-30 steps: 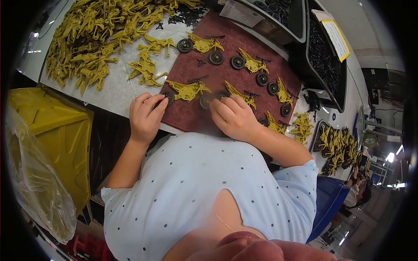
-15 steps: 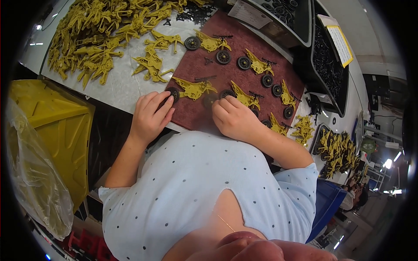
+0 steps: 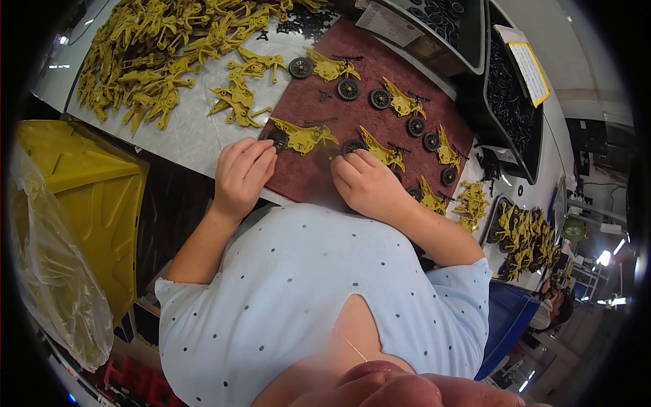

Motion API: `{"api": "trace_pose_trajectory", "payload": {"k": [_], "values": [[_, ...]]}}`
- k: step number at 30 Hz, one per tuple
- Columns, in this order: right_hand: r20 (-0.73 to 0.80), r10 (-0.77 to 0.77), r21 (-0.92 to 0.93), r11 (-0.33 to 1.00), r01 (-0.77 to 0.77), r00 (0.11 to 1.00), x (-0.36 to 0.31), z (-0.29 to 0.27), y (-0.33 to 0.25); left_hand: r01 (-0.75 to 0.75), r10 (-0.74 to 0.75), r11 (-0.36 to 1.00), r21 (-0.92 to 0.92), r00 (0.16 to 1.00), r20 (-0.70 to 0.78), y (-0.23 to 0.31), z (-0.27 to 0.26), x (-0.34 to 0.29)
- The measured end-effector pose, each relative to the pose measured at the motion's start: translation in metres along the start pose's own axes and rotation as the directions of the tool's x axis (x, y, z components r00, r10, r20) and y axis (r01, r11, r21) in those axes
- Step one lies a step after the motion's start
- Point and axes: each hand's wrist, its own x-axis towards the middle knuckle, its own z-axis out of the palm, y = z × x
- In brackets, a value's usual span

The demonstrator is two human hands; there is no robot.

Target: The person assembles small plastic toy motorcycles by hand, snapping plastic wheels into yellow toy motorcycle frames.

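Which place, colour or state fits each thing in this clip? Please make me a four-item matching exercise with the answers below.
Column one
1. left hand
2. flat cloth
3. big pile of parts
4. yellow bin

Column two
A. partly covered by clear plastic
B. heaped on the pale tabletop, at the upper left of the picture
C. fingers at a black wheel
D. dark red

Right pairs: 1-C, 2-D, 3-B, 4-A
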Motion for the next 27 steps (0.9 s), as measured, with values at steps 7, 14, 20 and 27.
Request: {"api": "trace_pose_trajectory", "payload": {"k": [7,14,20,27], "values": [[0.028,0.007,0.006,1.000,-0.007,1.000,0.000,-0.006,0.003,0.012,-0.010,1.000,-0.017,0.990,0.143,-0.001,-0.003,0.003],[0.010,0.032,-0.012,0.999,-0.032,0.999,0.003,-0.017,0.006,0.045,-0.042,0.999,-0.018,0.990,0.134,0.001,-0.002,-0.001],[0.004,0.027,-0.014,1.000,-0.027,1.000,0.001,-0.012,0.003,0.078,-0.078,0.994,-0.071,0.997,0.003,0.000,0.001,-0.006],[0.018,0.057,-0.002,0.998,-0.056,0.998,0.002,-0.017,0.004,0.047,-0.050,0.998,0.033,0.994,0.093,0.003,-0.007,0.002]]}}
